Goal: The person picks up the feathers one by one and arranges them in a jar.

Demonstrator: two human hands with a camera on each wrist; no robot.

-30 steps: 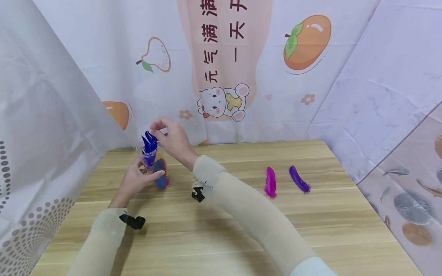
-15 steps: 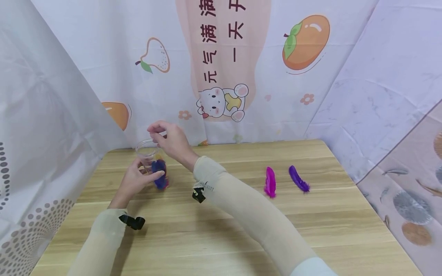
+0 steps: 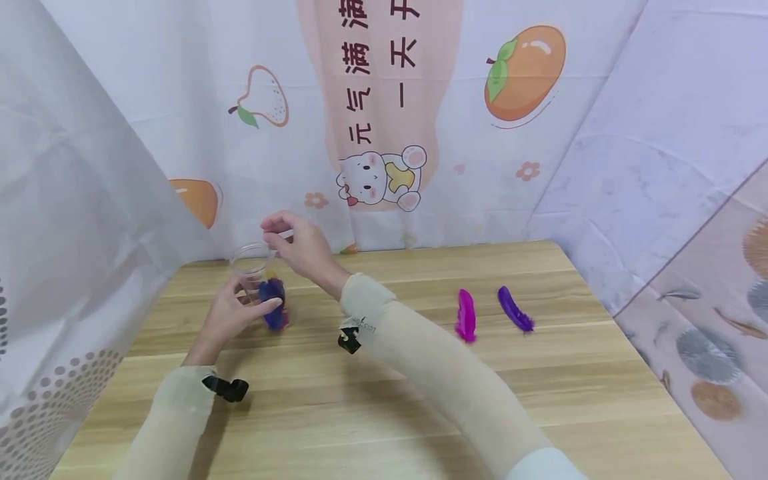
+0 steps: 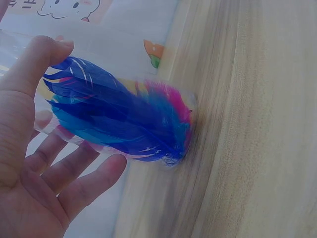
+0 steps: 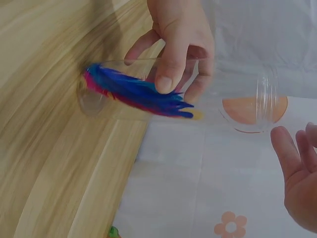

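My left hand (image 3: 225, 321) grips a tall clear jar (image 5: 233, 82) standing at the back left of the wooden table, thumb on the near side and fingers round the other. Several feathers are inside: a deep blue feather (image 4: 111, 106) lies foremost, with teal, magenta and yellow ones partly hidden behind it. All of them sit low in the jar, under its threaded rim. My right hand (image 3: 307, 250) hovers at the rim's right side with loosely bent fingers and nothing between them. In the right wrist view its fingertips are right at the rim.
A magenta feather (image 3: 465, 316) and a purple feather (image 3: 515, 310) lie apart on the right half of the wooden table (image 3: 384, 400). A printed curtain (image 3: 462, 127) hangs directly behind the table's back edge, and more cloth hangs on both sides.
A blue feather that stuck up out of the jar's mouth has dropped down inside, away from the right hand's fingers. Both hands have stayed nearly in place.
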